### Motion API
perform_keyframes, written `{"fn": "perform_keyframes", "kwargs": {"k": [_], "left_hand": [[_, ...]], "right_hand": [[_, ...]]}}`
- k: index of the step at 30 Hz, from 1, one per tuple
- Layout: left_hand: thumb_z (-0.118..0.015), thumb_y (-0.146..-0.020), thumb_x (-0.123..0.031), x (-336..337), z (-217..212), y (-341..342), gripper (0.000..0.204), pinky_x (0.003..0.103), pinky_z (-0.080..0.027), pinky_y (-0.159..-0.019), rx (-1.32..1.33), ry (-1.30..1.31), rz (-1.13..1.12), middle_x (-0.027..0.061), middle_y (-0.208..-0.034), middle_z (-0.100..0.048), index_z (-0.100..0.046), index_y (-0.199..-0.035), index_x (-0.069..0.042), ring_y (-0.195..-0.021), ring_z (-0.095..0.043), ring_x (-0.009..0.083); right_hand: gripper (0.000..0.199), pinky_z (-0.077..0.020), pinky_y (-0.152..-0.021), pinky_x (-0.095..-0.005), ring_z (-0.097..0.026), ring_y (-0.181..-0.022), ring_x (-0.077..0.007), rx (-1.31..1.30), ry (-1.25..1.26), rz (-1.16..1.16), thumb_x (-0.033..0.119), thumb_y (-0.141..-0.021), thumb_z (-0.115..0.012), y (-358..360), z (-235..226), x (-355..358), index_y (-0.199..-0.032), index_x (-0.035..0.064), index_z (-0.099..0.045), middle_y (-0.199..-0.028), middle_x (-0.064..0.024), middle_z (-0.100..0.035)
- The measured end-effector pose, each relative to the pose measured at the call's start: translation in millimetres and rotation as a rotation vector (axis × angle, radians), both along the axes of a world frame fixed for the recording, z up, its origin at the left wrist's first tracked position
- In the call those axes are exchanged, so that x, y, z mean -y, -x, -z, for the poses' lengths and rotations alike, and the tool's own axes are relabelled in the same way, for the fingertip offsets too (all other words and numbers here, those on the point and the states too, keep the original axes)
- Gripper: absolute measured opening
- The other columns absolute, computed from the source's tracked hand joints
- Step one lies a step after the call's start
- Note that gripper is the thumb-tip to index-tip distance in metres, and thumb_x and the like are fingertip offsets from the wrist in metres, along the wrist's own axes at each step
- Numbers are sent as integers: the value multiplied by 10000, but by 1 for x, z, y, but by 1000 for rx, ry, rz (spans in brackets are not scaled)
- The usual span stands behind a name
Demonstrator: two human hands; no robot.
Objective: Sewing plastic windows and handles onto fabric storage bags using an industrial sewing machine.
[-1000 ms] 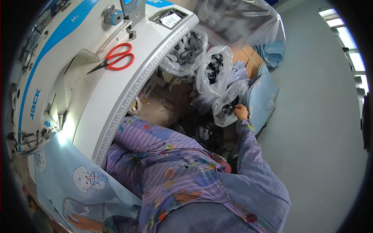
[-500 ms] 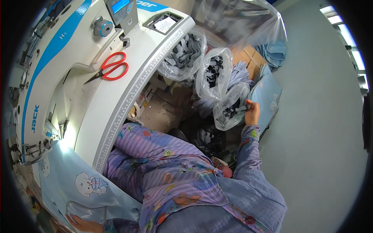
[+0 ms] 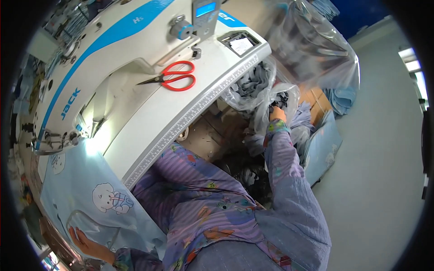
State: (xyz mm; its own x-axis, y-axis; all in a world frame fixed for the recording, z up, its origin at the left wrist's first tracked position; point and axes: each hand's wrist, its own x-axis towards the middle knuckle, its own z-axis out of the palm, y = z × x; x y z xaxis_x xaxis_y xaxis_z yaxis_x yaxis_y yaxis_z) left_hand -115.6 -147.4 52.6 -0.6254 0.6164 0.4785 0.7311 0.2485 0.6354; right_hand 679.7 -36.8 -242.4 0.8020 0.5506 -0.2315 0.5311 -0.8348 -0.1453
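Note:
My left hand point(image 3: 89, 246) lies with its fingers apart on light blue fabric point(image 3: 86, 180) printed with white cartoon dogs. The fabric runs up under the needle area of a white and blue sewing machine point(image 3: 122, 38), where a lamp shines. To the right, my right hand point(image 3: 277, 114) reaches down into the mouth of a clear plastic bag point(image 3: 291, 94) of dark strips. Its fingers are hidden among the strips and plastic, so what they hold does not show.
Red-handled scissors point(image 3: 178, 77) lie on the machine bed, which has a ruler edge point(image 3: 199, 108). Another clear bag point(image 3: 251, 86) holds grey strips. A light blue printed stack point(image 3: 325, 147) stands beside the grey wall point(image 3: 379, 135). Large clear plastic point(image 3: 316, 45) bulges at the back.
My right hand has moved up and left from the lower bag, where it pinched a dark strip, to the middle bag. My left hand stays on the fabric. The whole view has shifted.

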Motion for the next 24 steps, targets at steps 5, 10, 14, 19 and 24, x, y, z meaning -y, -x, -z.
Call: {"fn": "perform_keyframes", "kwargs": {"k": [5,10,14,19,24], "left_hand": [[-482,-1086,-239,-3,10,-2,380,374,-485,-1087,91,56,2,168,-1414,-588,-604,-1378,-30,-1247,-614,309],[-502,-1073,-207,-36,-2,-45,366,365,-494,-1065,146,59,86,176,-1346,-619,-614,-1347,10,-1215,-626,289],[-548,-1038,-141,-53,-1,-97,293,300,-504,-906,370,96,303,110,-1217,-659,-654,-1252,28,-1042,-636,187],[-738,-883,-86,-94,-6,-218,632,413,-354,-1171,244,241,1186,164,-1487,-518,-496,-1464,-35,-1397,-476,323],[-527,-1062,-202,-119,17,-196,306,345,-466,-1020,859,606,1098,129,-1224,-662,-602,-1257,21,-1212,-612,224]], "right_hand": [[341,-555,-746,-441,-720,-859,-303,-35,-231,-8,419,-937,-638,-43,-27,42,-1060,126,-763,-964,-162,-724],[385,-394,-512,-238,-520,-549,-83,-597,-785,92,356,-1025,-596,-5,-104,48,-1051,11,-765,-762,-6,-607],[366,-382,-545,-222,-453,-542,-42,-1029,-812,-108,285,-1051,-561,109,-207,13,-1065,-34,-738,-744,17,-590],[310,-371,-509,-193,-511,-568,-22,-1177,-474,-752,260,-1040,-573,299,-293,-9,-980,35,-778,-686,40,-614],[210,-422,-578,-284,-518,-667,-72,-1128,-544,-1092,164,-983,-672,409,-299,-66,-907,-31,-676,-698,-39,-588]]}}
